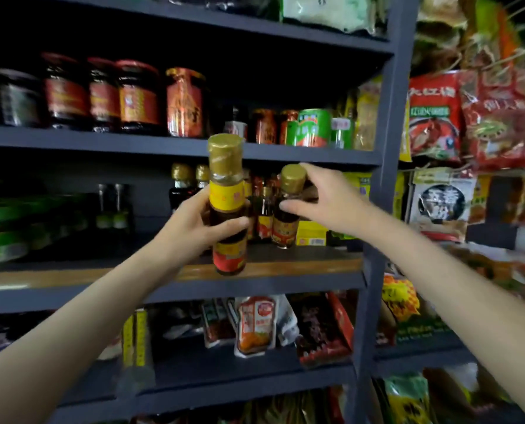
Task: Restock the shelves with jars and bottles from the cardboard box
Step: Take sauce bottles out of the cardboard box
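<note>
My left hand (pixel 194 223) grips a dark sauce bottle (pixel 227 206) with a gold cap and yellow and red labels, held upright in front of the middle shelf (pixel 102 275). My right hand (pixel 322 200) pinches the neck of a second, smaller gold-capped bottle (pixel 286 209) whose base stands on that shelf. More gold-capped bottles (pixel 191 185) stand behind them. The cardboard box is out of view.
Jars with red lids (pixel 102 93) and green cans (pixel 313 128) fill the shelf above. Green packs (pixel 7 228) lie at the left of the middle shelf. Sauce pouches (pixel 255 325) lie below. Snack bags (pixel 469 117) hang right of the upright post (pixel 380 179).
</note>
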`<control>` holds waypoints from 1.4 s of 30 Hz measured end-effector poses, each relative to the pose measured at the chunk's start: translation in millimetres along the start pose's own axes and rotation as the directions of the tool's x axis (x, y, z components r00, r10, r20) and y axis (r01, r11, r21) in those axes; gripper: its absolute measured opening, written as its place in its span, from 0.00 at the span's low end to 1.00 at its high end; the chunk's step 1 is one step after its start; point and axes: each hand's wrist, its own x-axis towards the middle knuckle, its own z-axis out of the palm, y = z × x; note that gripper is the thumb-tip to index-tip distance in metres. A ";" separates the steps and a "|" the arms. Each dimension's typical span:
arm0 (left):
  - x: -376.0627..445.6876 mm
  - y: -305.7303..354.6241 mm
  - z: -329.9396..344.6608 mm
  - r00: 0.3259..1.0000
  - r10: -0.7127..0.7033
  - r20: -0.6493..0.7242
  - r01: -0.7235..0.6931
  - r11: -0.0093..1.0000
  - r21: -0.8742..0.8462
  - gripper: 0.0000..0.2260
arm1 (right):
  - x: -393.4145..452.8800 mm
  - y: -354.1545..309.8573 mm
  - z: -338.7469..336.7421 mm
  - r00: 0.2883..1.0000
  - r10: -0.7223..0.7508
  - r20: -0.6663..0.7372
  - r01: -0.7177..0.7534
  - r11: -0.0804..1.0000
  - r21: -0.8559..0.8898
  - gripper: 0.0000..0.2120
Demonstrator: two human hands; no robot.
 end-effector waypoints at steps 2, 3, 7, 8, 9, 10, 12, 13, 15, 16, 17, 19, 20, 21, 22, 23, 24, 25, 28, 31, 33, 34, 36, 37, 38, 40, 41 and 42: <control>7.1 -6.7 -13.7 1.000 0.012 -0.004 -0.012 0.999 0.053 0.14 | 14.4 15.9 16.7 0.999 0.024 -0.023 -0.024 1.000 0.009 0.23; 10.5 -10.0 -19.3 1.000 0.011 0.012 -0.012 0.996 0.085 0.15 | 20.0 23.1 23.8 0.999 0.042 -0.021 -0.041 0.999 0.017 0.25; 26.3 -27.8 -33.0 0.998 -0.024 0.058 0.010 0.976 0.219 0.17 | 36.6 44.6 50.6 0.995 0.103 0.008 -0.103 0.988 0.117 0.24; 30.0 -32.6 -34.1 0.998 -0.038 0.059 0.023 0.971 0.236 0.18 | 40.6 49.2 56.1 0.994 0.113 0.010 -0.113 0.985 0.134 0.26; 34.0 -37.5 -34.8 0.997 -0.052 0.058 0.036 0.967 0.253 0.19 | 44.7 53.0 60.9 0.992 0.126 0.012 -0.126 0.981 0.150 0.29; 38.2 -42.4 -35.0 0.996 -0.067 0.053 0.051 0.962 0.269 0.18 | 48.6 56.1 65.0 0.990 0.142 0.022 -0.144 0.975 0.170 0.31; 47.4 -50.8 -34.7 0.994 -0.105 0.024 0.095 0.959 0.268 0.17 | 58.2 61.6 72.6 0.988 0.148 0.033 -0.152 0.968 0.198 0.28; 51.9 -54.3 -33.7 0.992 -0.124 0.010 0.117 0.958 0.262 0.16 | 61.9 62.9 75.2 0.988 0.148 0.038 -0.152 0.970 0.190 0.24; 60.7 -61.5 -30.4 0.989 -0.146 0.003 0.139 0.948 0.286 0.16 | 68.8 66.1 79.6 0.985 0.160 0.057 -0.167 0.973 0.160 0.20; 64.6 -64.9 -27.7 0.987 -0.159 0.010 0.149 0.943 0.297 0.17 | 71.8 69.4 82.0 0.982 0.175 0.069 -0.183 0.972 0.144 0.21; 68.1 -67.9 -24.5 0.985 -0.173 0.016 0.160 0.940 0.301 0.17 | 74.0 72.4 83.8 0.980 0.184 0.075 -0.192 0.974 0.121 0.23; 74.8 -73.9 -18.1 0.979 -0.203 0.025 0.187 0.937 0.294 0.18 | 78.9 79.0 88.0 0.972 0.212 0.099 -0.218 0.974 0.056 0.31; 78.3 -77.2 -15.3 0.975 -0.223 0.020 0.209 0.937 0.281 0.19 | 81.1 83.2 89.8 0.965 0.235 0.112 -0.241 0.970 0.035 0.33; 82.0 -80.7 -13.5 0.969 -0.247 0.003 0.238 0.935 0.264 0.20 | 82.7 86.9 91.4 0.960 0.257 0.111 -0.262 0.965 0.029 0.33; 85.1 -83.4 -11.8 0.961 -0.275 -0.014 0.270 0.931 0.245 0.21 | 84.0 90.5 92.9 0.953 0.285 0.104 -0.290 0.956 0.034 0.33; 88.2 -86.2 -10.8 0.952 -0.303 -0.029 0.302 0.925 0.230 0.21 | 84.7 93.5 94.0 0.946 0.310 0.092 -0.315 0.948 0.038 0.33; 90.8 -88.6 -10.1 0.945 -0.326 -0.041 0.327 0.920 0.218 0.22 | 85.1 95.9 95.0 0.939 0.334 0.082 -0.338 0.940 0.037 0.33; 92.5 -90.8 -10.1 0.938 -0.342 -0.051 0.345 0.916 0.207 0.22 | 85.0 97.8 95.7 0.932 0.355 0.074 -0.358 0.933 0.028 0.34; 94.4 -95.6 -12.8 0.940 -0.338 -0.052 0.341 0.919 0.200 0.20 | 81.6 97.5 97.9 0.917 0.396 0.050 -0.398 0.917 0.033 0.34; 95.6 -94.9 -16.6 0.953 -0.301 -0.022 0.295 0.917 0.270 0.20 | 75.1 91.2 99.6 0.900 0.433 0.048 -0.435 0.898 0.069 0.33; 94.7 -95.6 -17.2 0.955 -0.297 -0.012 0.288 0.915 0.283 0.21 | 66.4 85.1 99.4 0.903 0.429 -0.012 -0.428 0.902 0.056 0.31; 92.5 -97.8 -18.0 0.950 -0.312 0.003 0.297 0.907 0.298 0.23 | 59.8 81.1 99.4 0.903 0.417 -0.102 -0.415 0.909 0.044 0.29; 86.2 -106.7 -20.6 0.927 -0.373 0.031 0.336 0.865 0.373 0.30 | 43.2 65.4 100.4 0.892 0.321 -0.317 -0.331 0.943 0.023 0.23; 82.7 -111.2 -21.7 0.917 -0.397 0.039 0.348 0.844 0.408 0.31 | 36.0 54.8 101.9 0.901 0.246 -0.356 -0.264 0.965 -0.002 0.19; 80.7 -114.9 -22.9 0.915 -0.402 0.034 0.351 0.836 0.422 0.30 | 31.2 44.2 104.9 0.928 0.184 -0.325 -0.206 0.978 -0.033 0.18; 80.3 -117.1 -22.2 0.918 -0.396 0.026 0.357 0.852 0.383 0.24 | 30.4 26.6 113.5 0.977 0.169 -0.129 -0.177 0.983 -0.050 0.22; 81.2 -115.8 -20.5 0.916 -0.399 0.045 0.358 0.861 0.362 0.22 | 34.7 20.5 118.0 0.978 0.206 -0.028 -0.207 0.976 -0.065 0.26; 82.1 -114.3 -18.5 0.913 -0.404 0.064 0.361 0.869 0.339 0.20 | 41.3 17.2 122.5 0.968 0.247 0.040 -0.243 0.966 -0.089 0.28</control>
